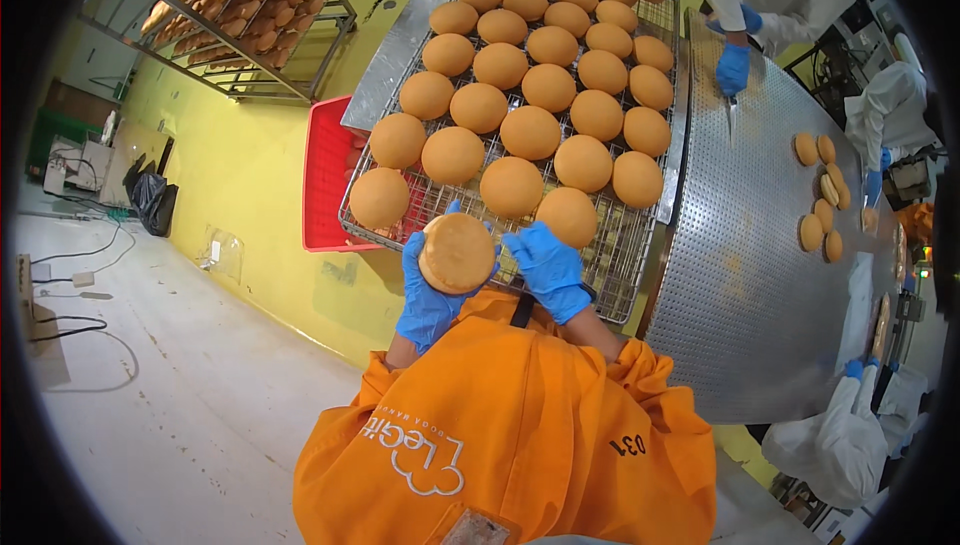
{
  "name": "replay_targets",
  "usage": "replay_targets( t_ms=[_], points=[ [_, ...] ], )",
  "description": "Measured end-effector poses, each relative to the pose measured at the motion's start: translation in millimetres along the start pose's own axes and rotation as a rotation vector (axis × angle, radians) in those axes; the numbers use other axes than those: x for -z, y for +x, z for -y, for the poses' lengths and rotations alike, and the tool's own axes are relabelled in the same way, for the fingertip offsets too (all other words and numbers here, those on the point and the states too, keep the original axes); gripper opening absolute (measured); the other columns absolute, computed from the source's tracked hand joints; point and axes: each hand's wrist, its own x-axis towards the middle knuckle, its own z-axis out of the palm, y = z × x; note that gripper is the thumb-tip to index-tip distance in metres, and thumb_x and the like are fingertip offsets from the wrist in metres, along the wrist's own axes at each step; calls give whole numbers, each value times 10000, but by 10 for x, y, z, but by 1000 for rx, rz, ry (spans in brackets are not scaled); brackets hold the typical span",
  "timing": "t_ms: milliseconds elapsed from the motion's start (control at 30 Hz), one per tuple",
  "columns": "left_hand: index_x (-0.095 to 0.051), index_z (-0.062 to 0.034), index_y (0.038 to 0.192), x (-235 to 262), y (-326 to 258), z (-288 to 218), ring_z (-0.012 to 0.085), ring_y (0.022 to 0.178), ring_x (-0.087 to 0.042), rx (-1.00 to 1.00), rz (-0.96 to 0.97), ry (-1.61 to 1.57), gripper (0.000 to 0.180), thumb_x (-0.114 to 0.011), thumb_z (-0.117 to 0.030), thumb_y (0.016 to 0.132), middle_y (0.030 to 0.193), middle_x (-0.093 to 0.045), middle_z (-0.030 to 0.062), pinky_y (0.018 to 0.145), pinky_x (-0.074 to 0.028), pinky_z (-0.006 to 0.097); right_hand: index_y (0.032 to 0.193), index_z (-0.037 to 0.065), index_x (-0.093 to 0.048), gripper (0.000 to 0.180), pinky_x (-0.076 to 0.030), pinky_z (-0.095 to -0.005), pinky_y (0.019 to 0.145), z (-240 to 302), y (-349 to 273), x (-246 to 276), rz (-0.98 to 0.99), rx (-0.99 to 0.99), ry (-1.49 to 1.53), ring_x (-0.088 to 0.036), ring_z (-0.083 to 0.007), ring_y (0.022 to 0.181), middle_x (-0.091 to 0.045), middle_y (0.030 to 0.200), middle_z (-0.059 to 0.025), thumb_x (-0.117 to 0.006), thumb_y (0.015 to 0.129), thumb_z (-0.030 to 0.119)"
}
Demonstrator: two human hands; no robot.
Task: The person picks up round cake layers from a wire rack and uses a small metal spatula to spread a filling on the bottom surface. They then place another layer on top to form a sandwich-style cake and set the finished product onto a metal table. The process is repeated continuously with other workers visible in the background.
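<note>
My left hand (432,295), in a blue glove, is closed around a round golden-brown bun (457,254), held tilted with a paler flat face toward me. Close to its right side is my right hand (549,263), also gloved in blue, with the fingers curled together. Whatever those fingers hold, if anything, is hidden. Both hands are over the near edge of a wire rack (615,270) that carries rows of round brown buns (530,132). A single bun (567,218) lies just beyond my right hand.
A red crate (322,175) stands under the rack's left side. On the right, a dimpled metal table (740,275) carries several buns (826,185). Across it, a co-worker's gloved hand (733,69) holds a knife (731,117). A tray trolley (240,20) stands far left.
</note>
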Motion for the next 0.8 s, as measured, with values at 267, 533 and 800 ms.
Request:
replay_targets(
  t_ms=[267,533,800],
  points=[
    [-212,-146,1529,-446,165,224,236,1421,-231,17,251,886,704,-561,-341,949,1577,-173,88,1138,-265,391,1296,26,-500,588,-494,-315,876,225,-102,390,-177,-517,883,-596,-214,1066,-586,1232,-124,-732,830,301],
    [-212,-148,1523,147,589,-940,368,1397,-290,-571,-680,2344,959,-717,-480,778,1518,-284,185,1108,-262,529,1183,52,-548,780,-278,-198,346,-1467,-673,1057,-942,-761,1987,-318,-80,377,-555,658,-6,-331,885,740],
    [-188,-193,1530,-165,323,-844,386,1333,-394,-248,97,309,1067,-658,-697,715,1503,-303,211,1023,-413,560,983,101,-558,341,-350,-203,352,-277,-124,1040,-318,-736,1251,-439,-78,425,-563,741,-22,-420,1000,412]
  ],
)
